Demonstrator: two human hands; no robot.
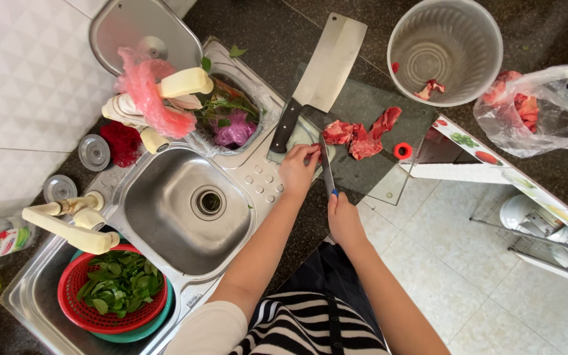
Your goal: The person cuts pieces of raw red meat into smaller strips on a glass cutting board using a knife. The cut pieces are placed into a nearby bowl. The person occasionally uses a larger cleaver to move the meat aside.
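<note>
From the head camera, looking straight down, the right hand (344,220) sits just below the middle of the frame, its fingers wrapped around the blue handle of a slim knife (327,169). The blade runs up the frame to the pieces of raw red meat (361,135), which lie on a glass cutting board (369,112) on the dark desk (284,39) in the upper middle.

The left hand (299,172) rests just left of the blade at the near edge of the board. Its fingers are curled together, tips pointing up toward the meat; whether they pinch a scrap of it I cannot tell, since the fingertips are small and partly hidden.

A large cleaver (320,75) lies on the board above the left hand, apart from both hands. A small red cap (402,150) sits to the right of the meat.

At the upper right stands a clear plastic bucket (445,49) with a bit of meat inside, and beside it a plastic bag (537,108) holding more red meat.

The steel sink (185,207) fills the left middle of the frame. A red colander of green leaves (114,289) sits in the lower left, and a cream tap (67,220) just above it.
</note>
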